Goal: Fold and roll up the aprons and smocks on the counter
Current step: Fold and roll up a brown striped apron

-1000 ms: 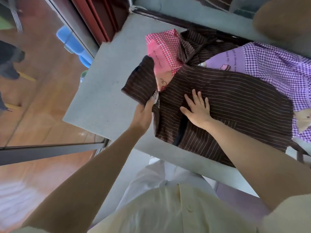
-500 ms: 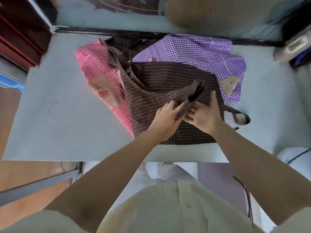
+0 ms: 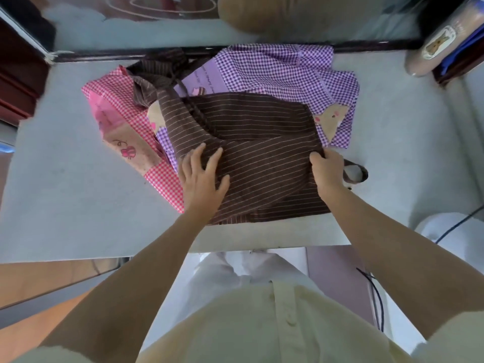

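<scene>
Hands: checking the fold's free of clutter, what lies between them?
Head view shows only brown striped apron between the left hand, flat on it, and the right hand, gripping its edge.

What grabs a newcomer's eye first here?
The brown striped apron at the centre, with the left hand pressing flat on it and the right hand gripping its right edge. Under it lie a purple gingham smock at the back right and a pink gingham smock at the left, on the grey counter.
</scene>
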A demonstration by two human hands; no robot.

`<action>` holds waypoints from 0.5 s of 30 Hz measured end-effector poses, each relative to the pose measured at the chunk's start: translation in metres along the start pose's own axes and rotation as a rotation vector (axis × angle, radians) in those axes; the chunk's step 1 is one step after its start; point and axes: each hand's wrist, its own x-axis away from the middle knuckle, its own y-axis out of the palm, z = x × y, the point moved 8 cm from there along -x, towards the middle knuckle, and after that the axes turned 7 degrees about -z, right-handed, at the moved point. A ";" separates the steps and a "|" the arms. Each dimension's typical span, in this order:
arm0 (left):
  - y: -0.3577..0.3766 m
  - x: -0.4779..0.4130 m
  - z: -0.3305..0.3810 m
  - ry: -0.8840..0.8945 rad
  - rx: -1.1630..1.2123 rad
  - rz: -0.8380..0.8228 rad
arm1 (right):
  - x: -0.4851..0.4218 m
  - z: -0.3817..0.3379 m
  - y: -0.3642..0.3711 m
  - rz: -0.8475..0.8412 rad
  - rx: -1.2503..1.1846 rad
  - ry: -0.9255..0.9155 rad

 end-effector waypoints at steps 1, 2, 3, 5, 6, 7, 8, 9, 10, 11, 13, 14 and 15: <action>-0.002 0.001 -0.015 -0.137 0.026 0.016 | -0.001 0.012 -0.010 0.049 -0.003 0.031; 0.001 0.001 -0.025 -0.259 0.066 0.001 | -0.004 0.026 -0.019 0.066 0.020 0.079; 0.007 0.003 -0.035 -0.352 0.121 -0.031 | -0.006 0.041 -0.024 0.051 0.068 0.123; 0.024 0.005 -0.046 -0.474 0.298 -0.097 | -0.010 0.069 -0.027 -0.035 0.151 0.218; 0.031 0.006 -0.051 -0.527 0.428 -0.112 | -0.009 0.079 -0.023 -0.098 0.144 0.266; 0.037 0.008 -0.054 -0.588 0.564 -0.119 | -0.008 0.086 -0.018 -0.161 0.122 0.299; 0.041 0.010 -0.057 -0.653 0.680 -0.124 | -0.006 0.085 -0.013 -0.212 0.114 0.296; 0.044 0.012 -0.059 -0.703 0.767 -0.131 | -0.007 0.080 -0.011 -0.235 0.135 0.251; 0.045 0.013 -0.060 -0.731 0.820 -0.141 | -0.009 0.073 -0.011 -0.224 0.165 0.187; 0.045 0.013 -0.060 -0.739 0.855 -0.151 | -0.012 0.067 -0.015 -0.177 0.191 0.131; 0.047 0.014 -0.061 -0.736 0.907 -0.176 | -0.013 0.066 -0.024 -0.087 0.188 0.094; 0.048 0.016 -0.062 -0.739 0.916 -0.201 | -0.013 0.071 -0.026 -0.084 0.186 0.109; 0.051 0.018 -0.063 -0.753 0.917 -0.231 | -0.013 0.078 -0.026 -0.109 0.198 0.138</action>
